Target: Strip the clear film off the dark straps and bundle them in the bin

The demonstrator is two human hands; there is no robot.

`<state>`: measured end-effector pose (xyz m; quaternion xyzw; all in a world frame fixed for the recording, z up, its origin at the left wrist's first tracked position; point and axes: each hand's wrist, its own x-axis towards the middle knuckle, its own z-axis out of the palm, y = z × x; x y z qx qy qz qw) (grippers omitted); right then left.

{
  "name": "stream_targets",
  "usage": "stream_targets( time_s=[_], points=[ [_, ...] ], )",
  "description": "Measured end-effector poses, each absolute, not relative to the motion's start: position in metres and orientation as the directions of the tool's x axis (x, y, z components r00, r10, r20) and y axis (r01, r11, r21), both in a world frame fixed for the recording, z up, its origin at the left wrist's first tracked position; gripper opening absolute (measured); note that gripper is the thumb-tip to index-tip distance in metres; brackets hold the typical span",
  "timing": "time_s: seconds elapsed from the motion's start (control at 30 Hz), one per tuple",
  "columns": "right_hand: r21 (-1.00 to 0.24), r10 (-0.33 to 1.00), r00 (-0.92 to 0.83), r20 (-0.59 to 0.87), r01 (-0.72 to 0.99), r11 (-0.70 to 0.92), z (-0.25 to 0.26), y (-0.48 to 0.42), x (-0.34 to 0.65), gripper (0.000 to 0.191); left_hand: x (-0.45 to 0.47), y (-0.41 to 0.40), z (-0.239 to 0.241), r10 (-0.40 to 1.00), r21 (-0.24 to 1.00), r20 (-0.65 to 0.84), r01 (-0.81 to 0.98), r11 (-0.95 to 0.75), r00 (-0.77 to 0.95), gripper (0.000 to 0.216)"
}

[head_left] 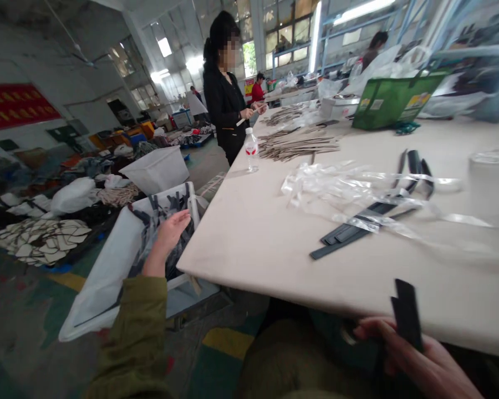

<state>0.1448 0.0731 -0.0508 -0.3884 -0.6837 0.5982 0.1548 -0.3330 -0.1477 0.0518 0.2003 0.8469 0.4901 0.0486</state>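
Note:
My left hand (169, 237) reaches over a white bin (95, 280) to the left of the table. Its fingers are stretched out and close together, and I see nothing in them. Dark fabric strips (177, 202) lie in a tangle inside the bin, partly hidden by the hand. At the table's near edge, my right hand (430, 363) is closed around a few dark strips (408, 313), whose ends stick up above the fingers. More dark strips (345, 231) lie on the table, partly under crumpled clear plastic (328, 185).
On the pale table (249, 238) stand a plastic bottle (251, 151) and a green bag (393, 100). Thin brown strips (295, 145) lie farther back. A person in black (222, 94) stands by the far left side. Another white bin (158, 169) and heaped material (41, 238) are at left.

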Motion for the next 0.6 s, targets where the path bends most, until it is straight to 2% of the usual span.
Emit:
stream_targets(
  time_s=[0.13,0.3,0.43,0.6],
  points=[
    [-0.929,0.537,-0.758,-0.371,0.313,-0.2,-0.051,0.038,0.131,0.06,-0.24,-0.114,0.033,0.579,0.871,0.161,0.391,0.297,-0.799,0.032],
    [-0.924,0.428,-0.829,-0.361,0.254,-0.287,-0.071,0.017,0.136,0.061,-0.134,-0.072,0.019,0.817,0.85,0.141,0.491,0.19,-0.559,0.011],
    [-0.923,0.469,-0.813,-0.346,0.206,-0.324,-0.075,0.015,0.145,0.063,-0.099,-0.031,0.022,0.951,0.798,0.121,0.597,0.078,-0.286,0.012],
    [-0.923,0.531,-0.781,-0.33,0.148,-0.356,-0.085,0.02,0.151,0.064,-0.097,0.038,0.038,0.993,0.629,0.104,0.777,-0.019,-0.06,0.019]
  ],
)
